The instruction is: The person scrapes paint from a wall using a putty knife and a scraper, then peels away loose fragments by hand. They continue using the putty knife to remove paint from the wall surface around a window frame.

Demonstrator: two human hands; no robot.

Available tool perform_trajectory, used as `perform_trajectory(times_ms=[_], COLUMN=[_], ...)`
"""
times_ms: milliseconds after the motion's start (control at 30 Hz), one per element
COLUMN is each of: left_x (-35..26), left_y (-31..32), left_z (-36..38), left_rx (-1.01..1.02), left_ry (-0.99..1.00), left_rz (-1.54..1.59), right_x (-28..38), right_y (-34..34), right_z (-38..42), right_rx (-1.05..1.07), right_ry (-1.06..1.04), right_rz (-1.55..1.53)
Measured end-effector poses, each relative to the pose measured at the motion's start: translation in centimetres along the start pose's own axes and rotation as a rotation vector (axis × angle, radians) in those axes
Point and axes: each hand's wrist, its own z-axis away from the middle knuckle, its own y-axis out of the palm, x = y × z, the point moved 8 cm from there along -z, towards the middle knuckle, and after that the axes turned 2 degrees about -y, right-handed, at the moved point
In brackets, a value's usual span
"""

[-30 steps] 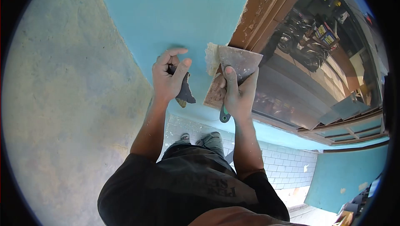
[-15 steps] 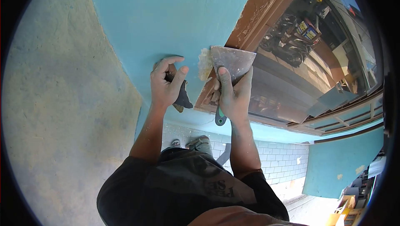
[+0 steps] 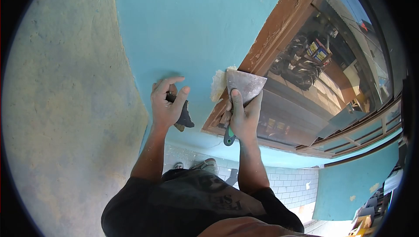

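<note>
While the view swings so that the window sits lower before us, we see both hands keep the grips they had a moment ago. The left hand (image 3: 166, 108) is half curled, its thumb and fingers bent around a thin dark-grey piece with a ragged edge (image 3: 186, 117), whose material we cannot tell. The right hand (image 3: 245, 121) is wrapped around a broad grey metal scraper with white specks (image 3: 249, 81), thumb laid along the blade, and the butt of its black-and-green handle (image 3: 229, 137) sticks out below. The blade lies in front of the peeling brown window frame (image 3: 276, 29), just beside a rough off-white patch (image 3: 218, 86) on the smooth turquoise wall (image 3: 187, 29); we cannot tell whether it touches. Against the frame, the blade has moved only slightly, away from the patch, which looks much the same. For the work along this edge, we take that as a small repositioning rather than clear progress. Nearer our body, the black short-sleeved shirt (image 3: 170, 208) carries faded printing, upside down to us, of which we make out only "PE" and "SE". Farther out, in the dark window glass (image 3: 286, 99), shows a box with yellow and blue panels (image 3: 320, 51), its lettering too small to read. We find no readable brand on the scraper.
</note>
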Motion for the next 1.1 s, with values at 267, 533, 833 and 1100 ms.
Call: perform_trajectory(times_ms=[267,533,833,1100], left_x=[-5.8,-8.6,-7.5,-6.9], left_y=[-0.8,0.8,2.6,2.6], left_z=[-2.7,-6.0,-8.1,-8.0], left_rx=[-0.031,-0.015,-0.336,-0.337], left_ry=[0.261,0.41,0.839,0.877], left_rz=[-0.122,-0.209,-0.409,-0.38], right_x=[-0.9,2.7,-2.1,-0.4], right_y=[-0.3,2.2,-0.1,-0.4], right_z=[1.1,-1.1,1.0,-0.4], right_rx=[-0.007,-0.028,-0.081,-0.094], right_ry=[0.002,-0.043,0.03,-0.056], right_rz=[0.031,-0.022,-0.074,-0.036])
